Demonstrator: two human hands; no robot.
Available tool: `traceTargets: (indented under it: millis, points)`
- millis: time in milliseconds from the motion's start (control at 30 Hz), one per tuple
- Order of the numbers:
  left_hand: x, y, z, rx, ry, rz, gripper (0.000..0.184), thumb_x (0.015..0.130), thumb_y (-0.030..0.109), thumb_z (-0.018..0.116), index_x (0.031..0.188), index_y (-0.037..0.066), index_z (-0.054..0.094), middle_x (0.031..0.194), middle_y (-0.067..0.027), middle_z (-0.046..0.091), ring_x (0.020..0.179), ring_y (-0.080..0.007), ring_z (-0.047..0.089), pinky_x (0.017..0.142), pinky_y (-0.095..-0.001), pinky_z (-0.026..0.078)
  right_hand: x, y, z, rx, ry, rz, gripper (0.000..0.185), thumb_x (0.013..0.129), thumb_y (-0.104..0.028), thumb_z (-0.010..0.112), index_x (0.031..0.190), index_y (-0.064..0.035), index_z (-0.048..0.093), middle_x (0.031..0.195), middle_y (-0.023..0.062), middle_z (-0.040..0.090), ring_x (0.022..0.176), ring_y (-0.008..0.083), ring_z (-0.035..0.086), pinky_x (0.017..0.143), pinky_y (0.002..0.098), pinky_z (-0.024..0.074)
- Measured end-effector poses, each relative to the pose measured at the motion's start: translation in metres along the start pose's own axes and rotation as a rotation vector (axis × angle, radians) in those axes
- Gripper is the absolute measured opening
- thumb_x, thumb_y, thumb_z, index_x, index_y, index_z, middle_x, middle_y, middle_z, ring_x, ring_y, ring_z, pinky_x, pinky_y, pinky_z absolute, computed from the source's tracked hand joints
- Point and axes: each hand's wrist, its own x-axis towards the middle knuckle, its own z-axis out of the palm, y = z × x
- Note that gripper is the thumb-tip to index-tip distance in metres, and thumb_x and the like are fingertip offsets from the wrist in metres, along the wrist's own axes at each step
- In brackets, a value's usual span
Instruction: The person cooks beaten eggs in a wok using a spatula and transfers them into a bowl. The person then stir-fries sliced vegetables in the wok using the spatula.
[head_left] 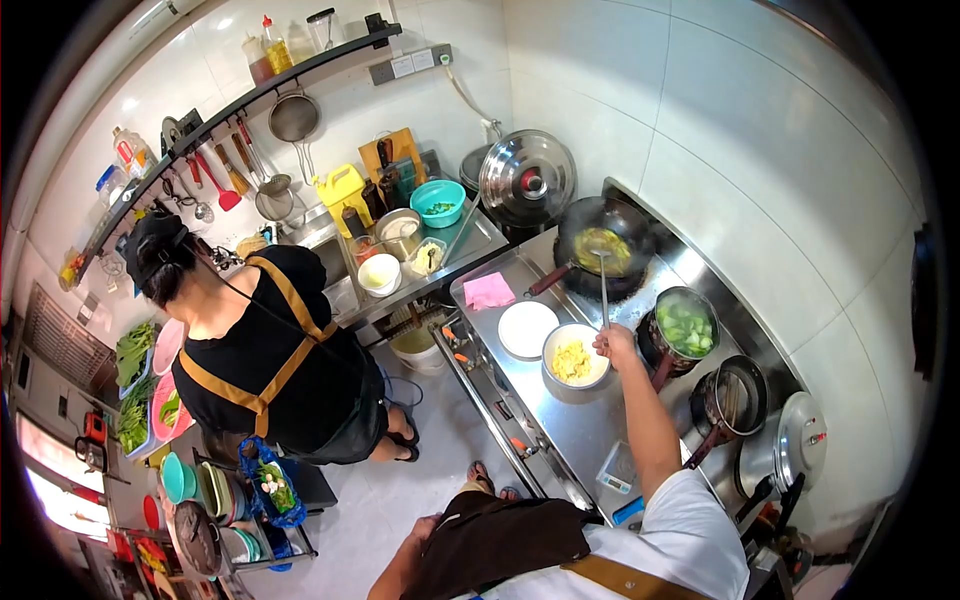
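Note:
My right hand (pixel 616 343) is wrapped around the handle of a long metal ladle (pixel 604 295). The ladle's head rests in a steaming black wok (pixel 632 228), among yellow-green food in liquid (pixel 618 258). Just below that hand stands a white bowl (pixel 551 346) with yellow pieces that look like scrambled egg (pixel 572 362). Beside it lies a white plate (pixel 527 329). My left hand (pixel 425 527) hangs low beside my brown apron (pixel 505 535); its fingers are partly hidden.
Right of the wok, a pot of green vegetables (pixel 686 325) steams, with a dark saucepan (pixel 735 395) and pressure cooker (pixel 800 440) beyond. A pink cloth (pixel 489 291) and small scale (pixel 617 468) lie on the steel counter. Another person (pixel 265 345) stands at the left.

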Motion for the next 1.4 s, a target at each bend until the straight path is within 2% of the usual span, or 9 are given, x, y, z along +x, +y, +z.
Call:
traceTargets:
  millis: [233,367,500,767,900,1000,1133,1233,1400]
  points:
    - [0.069,0.099,-0.019,0.128,-0.049,0.190,0.048,0.095,0.040,0.056,0.116,-0.002,0.066,0.106,-0.0144,0.070,0.101,-0.0227,0.063,0.093,-0.0352,0.046,-0.021,-0.004,-0.010,0.026,-0.054,-0.007,0.024,0.094,-0.014,0.056,0.115,-0.0034,0.054,0.080,0.0055,0.060,0.065,0.0171,0.063,0.053,0.0297,0.0498]
    - [0.094,0.201,-0.020,-0.016,-0.051,0.467,0.049,0.096,0.042,0.056,0.122,0.001,0.062,0.105,-0.0057,0.068,0.094,-0.0155,0.060,0.084,-0.0307,0.047,-0.021,-0.015,-0.006,0.006,-0.078,0.021,0.047,0.092,-0.015,0.060,0.134,-0.0013,0.045,0.083,0.0075,0.061,0.068,0.0174,0.063,0.056,0.0305,0.0504]
    - [0.129,0.300,-0.035,-0.214,-0.090,0.530,0.038,0.098,0.029,0.055,0.120,-0.002,0.060,0.101,-0.0095,0.068,0.087,-0.0128,0.059,0.080,-0.0275,0.049,-0.006,-0.025,0.013,0.004,0.015,0.012,0.061,0.089,-0.013,0.063,0.143,-0.0005,0.037,0.086,0.0097,0.062,0.069,0.0176,0.063,0.057,0.0313,0.0510]
    - [0.247,0.443,-0.062,-0.618,-0.015,0.604,0.027,0.101,0.022,0.049,0.119,0.003,0.057,0.097,-0.0117,0.070,0.078,-0.0163,0.066,0.068,-0.0277,0.052,0.051,-0.019,0.030,-0.221,0.255,0.015,0.058,0.086,-0.008,0.058,0.143,-0.0082,0.045,0.072,0.0052,0.057,0.048,0.0124,0.048,0.040,0.0291,0.0400]
    - [0.294,0.470,-0.060,-0.669,0.029,0.530,0.024,0.101,0.019,0.044,0.118,0.006,0.056,0.091,-0.0114,0.070,0.069,-0.0152,0.064,0.061,-0.0276,0.050,0.042,-0.033,0.048,-0.650,0.503,-0.222,0.030,0.087,-0.014,0.057,0.114,-0.0018,0.064,0.074,0.0144,0.062,0.051,0.0217,0.056,0.052,0.0387,0.0472]
    - [0.308,0.472,-0.053,-0.667,0.028,0.504,0.024,0.102,0.020,0.042,0.120,0.007,0.053,0.087,-0.0095,0.068,0.065,-0.0135,0.060,0.056,-0.0246,0.046,0.050,-0.033,0.054,-0.718,0.554,-0.362,0.026,0.090,-0.014,0.056,0.112,-0.0048,0.066,0.063,0.0020,0.053,0.049,0.0131,0.050,0.041,0.0296,0.0390]
    - [0.309,0.479,-0.044,-0.601,-0.019,0.544,0.024,0.102,0.020,0.044,0.120,0.007,0.053,0.084,-0.0092,0.067,0.065,-0.0128,0.060,0.055,-0.0243,0.046,0.049,-0.073,0.079,-0.433,0.428,-0.061,0.022,0.091,-0.016,0.055,0.106,-0.0034,0.065,0.064,0.0026,0.055,0.050,0.0108,0.049,0.042,0.0276,0.0396]
    - [0.308,0.485,-0.040,-0.599,-0.128,0.515,0.024,0.101,0.020,0.045,0.119,0.005,0.053,0.083,-0.0090,0.067,0.063,-0.0122,0.059,0.054,-0.0240,0.046,0.043,-0.087,0.079,-0.536,0.461,-0.084,0.021,0.091,-0.016,0.055,0.103,-0.0016,0.064,0.064,0.0041,0.055,0.052,0.0109,0.051,0.046,0.0287,0.0425]
    - [0.313,0.493,-0.034,-0.497,-0.296,0.522,0.026,0.101,0.021,0.046,0.118,0.003,0.055,0.088,-0.0094,0.067,0.068,-0.0115,0.059,0.056,-0.0250,0.048,0.009,-0.080,0.064,-0.860,0.532,-0.200,0.025,0.088,-0.020,0.056,0.101,0.0000,0.064,0.074,0.0179,0.064,0.069,0.0299,0.063,0.067,0.0405,0.0489]
